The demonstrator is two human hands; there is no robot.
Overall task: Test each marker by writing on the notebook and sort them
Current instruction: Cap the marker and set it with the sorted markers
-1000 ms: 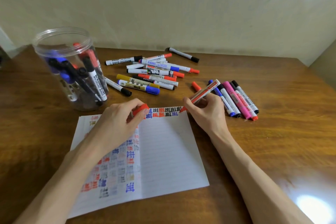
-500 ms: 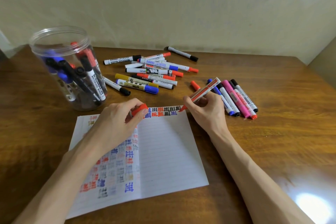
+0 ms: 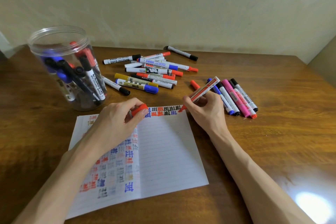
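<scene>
The right hand [image 3: 207, 109] pinches a red marker [image 3: 201, 92] to test it on the notebook [image 3: 163, 151]; the left hand [image 3: 116, 123] grips the cap [image 3: 140, 109].

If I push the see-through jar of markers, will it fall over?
Probably not easily: the jar looks wide and stands upright. It seems thin plastic, so it may slide. The markers inside lean loosely and would likely rattle.
</scene>
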